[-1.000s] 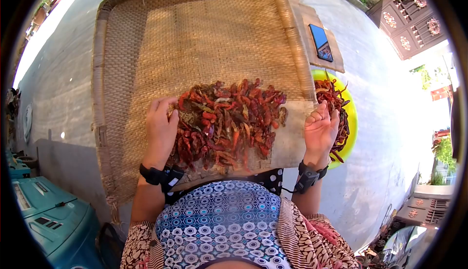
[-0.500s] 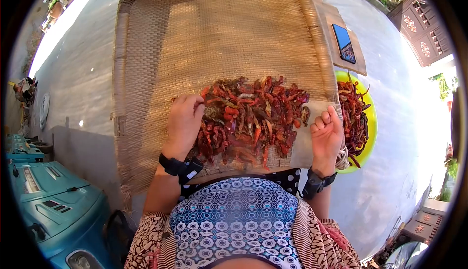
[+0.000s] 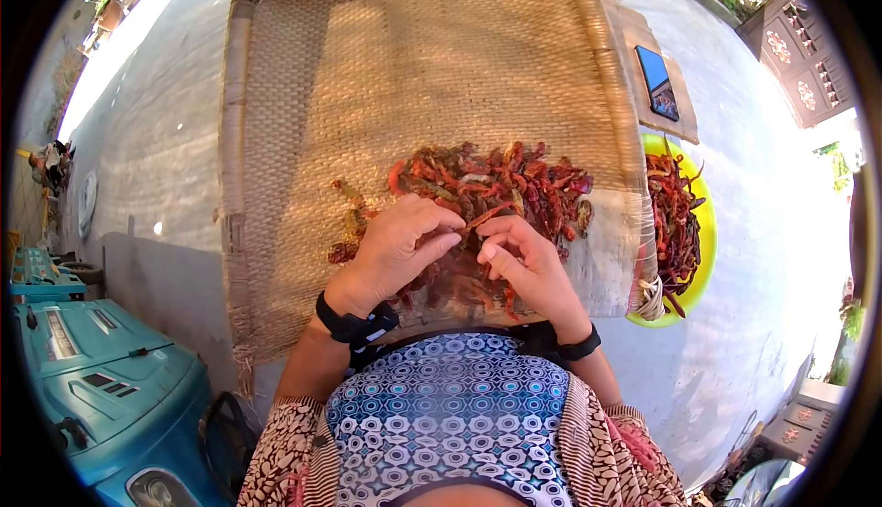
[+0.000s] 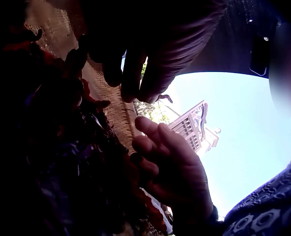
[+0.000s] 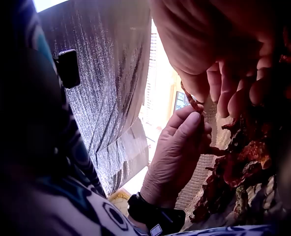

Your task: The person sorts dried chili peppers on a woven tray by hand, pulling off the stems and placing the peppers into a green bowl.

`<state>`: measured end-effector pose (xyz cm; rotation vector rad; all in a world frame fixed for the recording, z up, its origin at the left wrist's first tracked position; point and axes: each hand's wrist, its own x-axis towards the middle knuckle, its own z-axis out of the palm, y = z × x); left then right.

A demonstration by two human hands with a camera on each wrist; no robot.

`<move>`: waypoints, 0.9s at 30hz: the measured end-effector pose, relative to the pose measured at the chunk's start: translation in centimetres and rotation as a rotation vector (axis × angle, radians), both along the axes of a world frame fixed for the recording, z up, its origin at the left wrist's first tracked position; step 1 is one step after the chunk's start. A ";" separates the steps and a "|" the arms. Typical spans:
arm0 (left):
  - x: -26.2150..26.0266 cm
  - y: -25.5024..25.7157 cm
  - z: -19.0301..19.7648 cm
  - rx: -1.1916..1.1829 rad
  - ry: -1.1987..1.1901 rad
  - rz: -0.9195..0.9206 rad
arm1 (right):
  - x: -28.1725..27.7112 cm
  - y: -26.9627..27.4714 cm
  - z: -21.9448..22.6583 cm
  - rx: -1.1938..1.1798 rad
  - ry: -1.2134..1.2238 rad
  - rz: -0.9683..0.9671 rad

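Over the pile of dried red chilies (image 3: 514, 172), the two hands meet close together. My left hand (image 3: 404, 245) pinches a thin dried chili (image 5: 190, 99) between thumb and forefinger, clearest in the right wrist view. Across from it, my right hand (image 3: 533, 268) has loosely bent fingers, with its fingertips right by that chili. In the left wrist view the right hand (image 4: 177, 169) shows spread, relaxed fingers with nothing between them. The pile lies on the near part of a big woven tray (image 3: 441, 66), partly hidden by both hands.
Right of the tray stands a yellow-green basin (image 3: 706, 241) of dark red chilies (image 3: 675, 231). Behind it a phone (image 3: 657, 83) lies on cardboard (image 3: 680, 126). A teal vehicle (image 3: 110, 369) is at lower left, on the concrete floor (image 3: 156, 176).
My left hand has moved from the pile's left edge toward its middle. The right hand has left the tray's right edge and come leftward to meet it. The head view has also shifted.
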<state>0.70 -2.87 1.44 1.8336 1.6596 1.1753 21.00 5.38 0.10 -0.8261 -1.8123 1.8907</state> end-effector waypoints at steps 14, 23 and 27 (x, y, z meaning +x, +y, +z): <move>0.7 -0.1 -0.1 -0.063 -0.052 -0.128 | -0.6 -0.4 0.0 0.328 -0.140 0.107; 0.9 -0.3 0.0 -0.193 -0.111 -0.105 | -0.3 -0.7 0.0 0.012 0.016 0.011; 1.5 -0.3 -0.1 -0.212 -0.169 -0.117 | -0.1 -0.3 -0.5 -0.142 0.073 -0.081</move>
